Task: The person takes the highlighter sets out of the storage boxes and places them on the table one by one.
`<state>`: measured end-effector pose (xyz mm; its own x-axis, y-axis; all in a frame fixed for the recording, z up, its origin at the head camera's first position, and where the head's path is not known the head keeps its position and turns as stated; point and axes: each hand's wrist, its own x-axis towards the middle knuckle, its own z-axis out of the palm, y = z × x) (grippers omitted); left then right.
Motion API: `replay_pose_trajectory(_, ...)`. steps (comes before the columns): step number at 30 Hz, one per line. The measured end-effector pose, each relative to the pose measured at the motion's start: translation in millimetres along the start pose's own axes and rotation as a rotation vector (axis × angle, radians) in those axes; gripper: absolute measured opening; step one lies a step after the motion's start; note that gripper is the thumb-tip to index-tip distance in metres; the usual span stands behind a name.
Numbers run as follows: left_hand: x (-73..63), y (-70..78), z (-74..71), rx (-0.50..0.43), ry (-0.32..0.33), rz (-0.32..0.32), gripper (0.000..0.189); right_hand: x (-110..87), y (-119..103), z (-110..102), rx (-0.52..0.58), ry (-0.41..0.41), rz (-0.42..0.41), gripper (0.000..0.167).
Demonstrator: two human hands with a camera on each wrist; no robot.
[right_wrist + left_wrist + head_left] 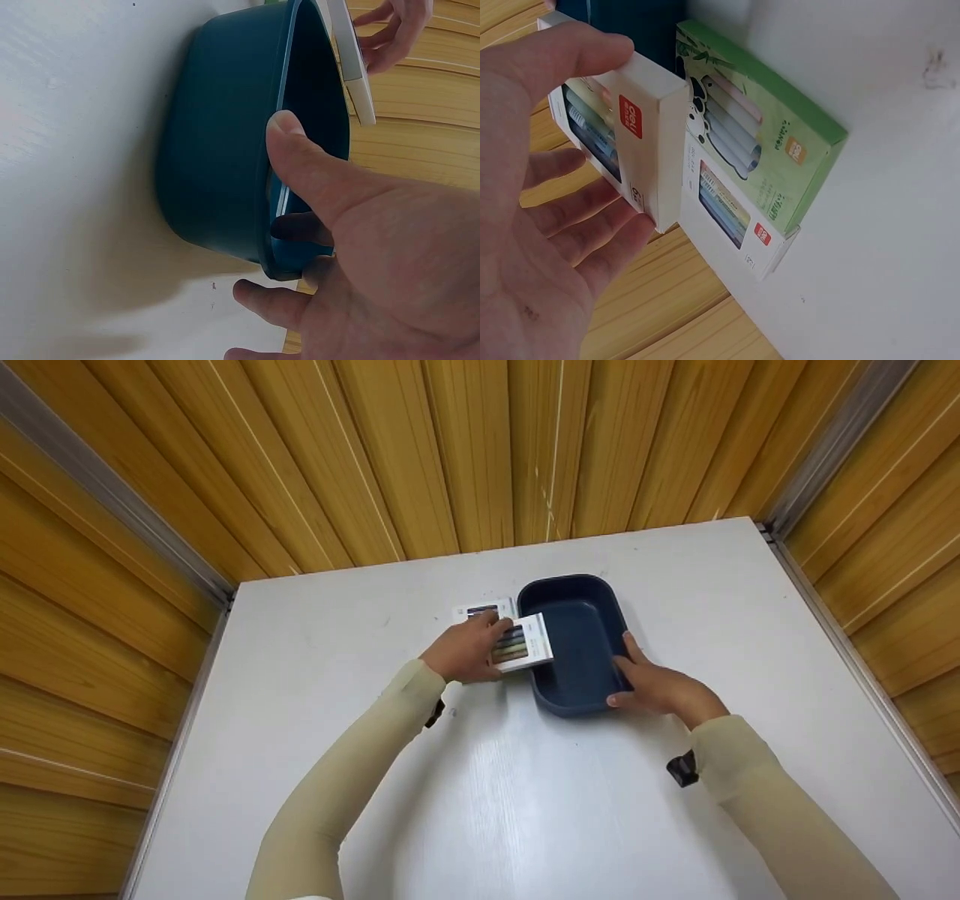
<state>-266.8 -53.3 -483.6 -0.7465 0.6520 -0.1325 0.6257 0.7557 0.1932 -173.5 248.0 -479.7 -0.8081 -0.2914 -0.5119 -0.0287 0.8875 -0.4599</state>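
Observation:
My left hand (pixel 463 651) grips a white box of pens (pixel 537 640) between thumb and fingers, raised over the left rim of a dark blue bin (pixel 579 697). Colored pens show through that box's window in the left wrist view. Under the hand, on the table, lie a green box of pens (pixel 776 161) with a panda picture and another white pen box (pixel 739 251), side by side and touching. My right hand (pixel 664 690) pinches the bin's right rim near its front corner, with the thumb (pixel 296 146) outside and a finger inside the wall.
A white table (pixel 495 810) carries everything. Wood-patterned panels (pixel 465 457) stand behind it and on both sides, with metal strips at the corners. Each wrist bears a small black device (pixel 682 769).

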Motion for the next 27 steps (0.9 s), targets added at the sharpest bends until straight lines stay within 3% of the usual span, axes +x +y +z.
replay_pose_trajectory(14,-9.5,-6.0,5.2,0.009,0.030,-0.002,0.080,0.2,-0.8,1.4,-0.009,-0.007,0.004,0.083)
replay_pose_trajectory(27,-17.0,-11.4,7.4,-0.003,0.012,-0.010,0.084,0.0,-0.7,1.5,0.009,-0.001,0.000,0.083)
